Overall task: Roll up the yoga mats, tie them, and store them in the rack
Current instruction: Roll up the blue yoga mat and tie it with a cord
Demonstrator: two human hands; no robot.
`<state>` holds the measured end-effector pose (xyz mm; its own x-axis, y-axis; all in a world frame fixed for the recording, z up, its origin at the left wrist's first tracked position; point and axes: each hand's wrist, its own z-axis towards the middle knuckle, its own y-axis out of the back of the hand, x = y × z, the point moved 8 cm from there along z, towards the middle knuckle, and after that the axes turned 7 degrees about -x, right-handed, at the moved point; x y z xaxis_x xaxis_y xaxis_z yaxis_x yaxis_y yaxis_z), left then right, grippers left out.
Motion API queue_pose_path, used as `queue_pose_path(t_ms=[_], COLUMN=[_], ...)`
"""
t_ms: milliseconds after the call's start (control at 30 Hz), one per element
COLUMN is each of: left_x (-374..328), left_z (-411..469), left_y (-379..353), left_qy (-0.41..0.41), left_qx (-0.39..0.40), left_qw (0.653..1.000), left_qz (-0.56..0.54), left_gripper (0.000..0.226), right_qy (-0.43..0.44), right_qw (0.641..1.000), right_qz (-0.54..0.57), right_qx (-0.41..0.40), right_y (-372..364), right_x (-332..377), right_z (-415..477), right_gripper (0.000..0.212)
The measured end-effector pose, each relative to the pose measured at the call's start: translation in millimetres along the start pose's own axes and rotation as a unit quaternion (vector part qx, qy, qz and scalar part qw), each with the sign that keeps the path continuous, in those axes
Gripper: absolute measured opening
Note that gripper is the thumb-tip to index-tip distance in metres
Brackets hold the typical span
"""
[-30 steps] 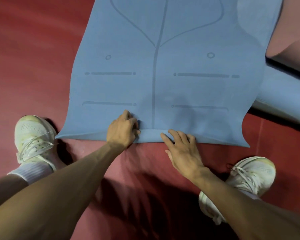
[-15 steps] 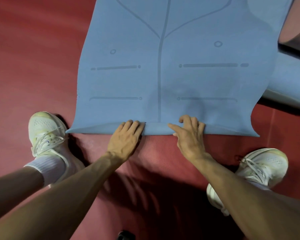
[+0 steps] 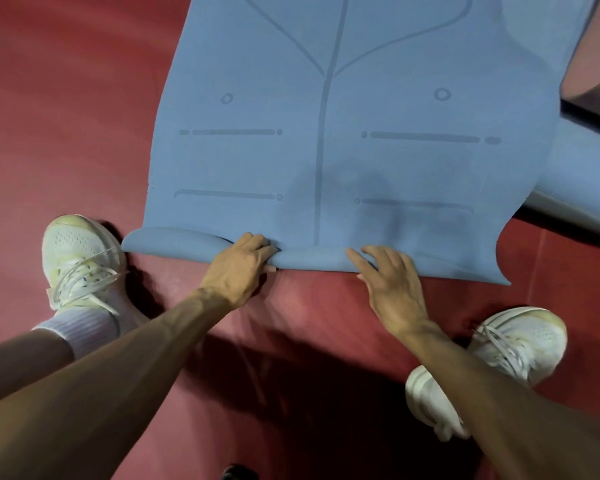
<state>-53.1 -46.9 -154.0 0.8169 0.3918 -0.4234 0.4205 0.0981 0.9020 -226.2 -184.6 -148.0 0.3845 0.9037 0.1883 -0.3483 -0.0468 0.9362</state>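
Blue yoga mat (image 3: 326, 150) spread lengthwise on red floor (image 3: 66, 116), printed alignment lines (image 3: 232, 132) facing up. Near edge curled into thin first roll (image 3: 174, 242), fuller at left end, flattening toward right corner. Gripped roll with left hand (image 3: 238, 268), fingers curled over top, thumb tucked beneath. Pressed down on roll with right hand (image 3: 392, 289), fingers spread and nearly straight, clasping nothing. Planted left sneaker (image 3: 80, 261) just beside roll's left end, right sneaker (image 3: 513, 344) near mat's right corner. At right, beside first: second blue mat (image 3: 586, 178).
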Motion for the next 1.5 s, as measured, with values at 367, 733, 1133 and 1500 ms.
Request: queue_pose_path(t_ms=[367,733,1133,1500], left_x=[6,30,31,-3], left_z=[6,-1,8,-10], left_y=[-2,-2,5,9], left_qy=[0.089,0.270,0.268,0.089], left_qx=[0.052,0.125,0.020,-0.120], left_qw=[0.993,0.949,0.961,0.989], left_qz=[-0.060,-0.107,-0.068,0.001], left_gripper=[0.027,0.019,0.018,0.034], right_qy=[-0.169,-0.200,-0.265,-0.272], right_qw=[0.936,0.899,0.940,0.944], right_qz=[0.174,0.253,0.158,0.116], right_qx=[0.257,0.295,0.147,0.150], right_y=[-22,-29,-21,-27], right_x=[-24,-2,-13,-13], right_z=[15,14,26,30], right_gripper=[0.034,0.023,0.021,0.016])
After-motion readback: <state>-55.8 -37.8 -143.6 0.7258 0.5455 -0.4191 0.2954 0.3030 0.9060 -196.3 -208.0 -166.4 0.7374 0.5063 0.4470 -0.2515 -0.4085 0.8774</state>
